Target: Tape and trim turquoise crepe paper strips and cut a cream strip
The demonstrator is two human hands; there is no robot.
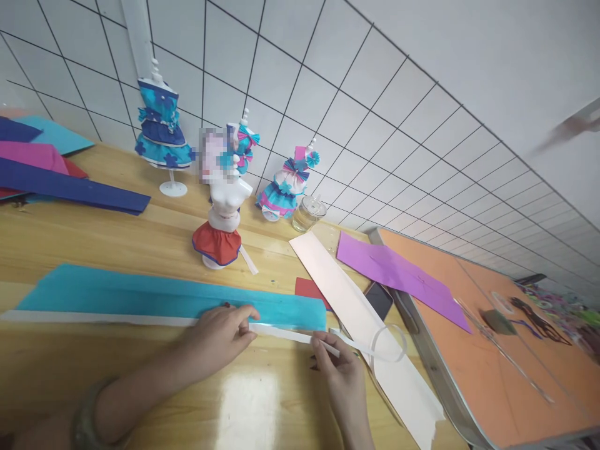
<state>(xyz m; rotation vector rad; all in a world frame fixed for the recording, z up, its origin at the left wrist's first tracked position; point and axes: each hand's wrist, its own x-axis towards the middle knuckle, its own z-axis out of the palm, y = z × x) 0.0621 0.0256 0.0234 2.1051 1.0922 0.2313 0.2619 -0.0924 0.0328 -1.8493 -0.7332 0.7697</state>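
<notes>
A long strip of turquoise crepe paper (154, 297) lies across the table, with white tape (281, 333) along its near edge. My left hand (227, 334) rests on that edge, fingers bent, thumb and index finger apart. At the strip's right end, my right hand (341, 369) pinches the tape between thumb and fingers. Right of that hand, a tape roll (389, 343) overlaps a long pale pink paper strip (360, 319). Something dark shows partly beneath my right fingers; its kind is hidden.
Behind stand a small white mannequin in a red skirt (218, 244) and several paper-dressed mannequins (164, 131). A lidded glass (309, 214) is near the wall. Coloured paper (70, 181) lies left; a phone (379, 301), purple paper (398, 275) and an orange-topped surface (529, 375) are right.
</notes>
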